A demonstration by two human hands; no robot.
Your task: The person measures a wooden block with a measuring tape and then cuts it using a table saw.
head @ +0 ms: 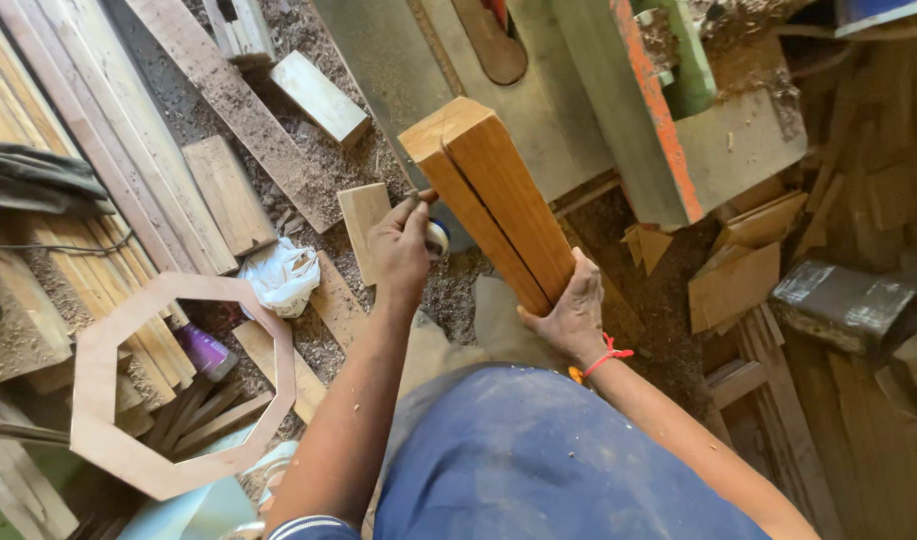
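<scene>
The right hand (571, 310) grips the near end of two smooth, rectangular wooden boards (499, 200) held upright together at centre. The left hand (401, 245) pinches a small tool against their left face, above the sawdust-strewn floor (309, 190).

Hands (576, 312) on upright wood block (494, 200)

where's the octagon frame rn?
In the head view the octagon frame lies at lower left, on the planks, beside a purple bottle, left of the left hand.
</scene>
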